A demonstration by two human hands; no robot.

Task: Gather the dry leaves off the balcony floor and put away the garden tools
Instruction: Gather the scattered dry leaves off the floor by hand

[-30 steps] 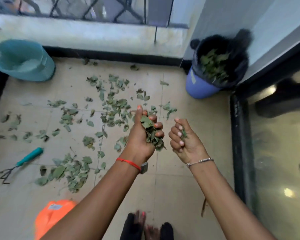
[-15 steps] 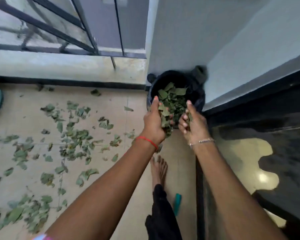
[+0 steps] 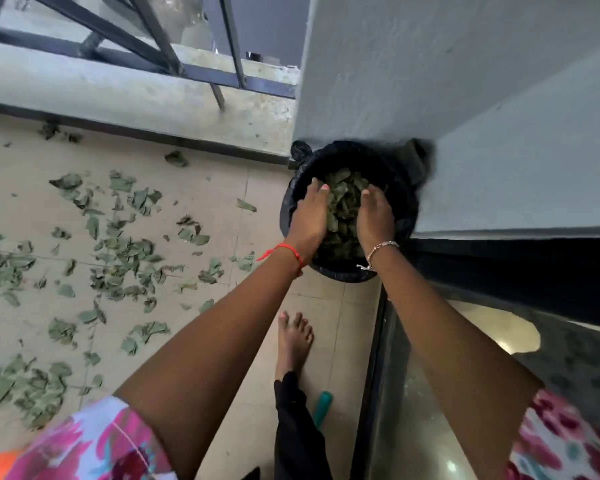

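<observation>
a heap of leaves (image 3: 343, 216) fills the bin (image 3: 400, 174), which stands in the corner under the wall. both hands reach into the bin's mouth, the left hand (image 3: 308, 218) on the heap's left and the right hand (image 3: 375, 216) on its right, palms facing. their fingers are sunk among the leaves, so whether they grip any i cannot tell. left of the bin, loose leaves (image 3: 118, 251) lie scattered over the floor (image 3: 215, 181). nearer than the bin, a teal handle (image 3: 322, 408) lies by a bare foot (image 3: 293, 341).
</observation>
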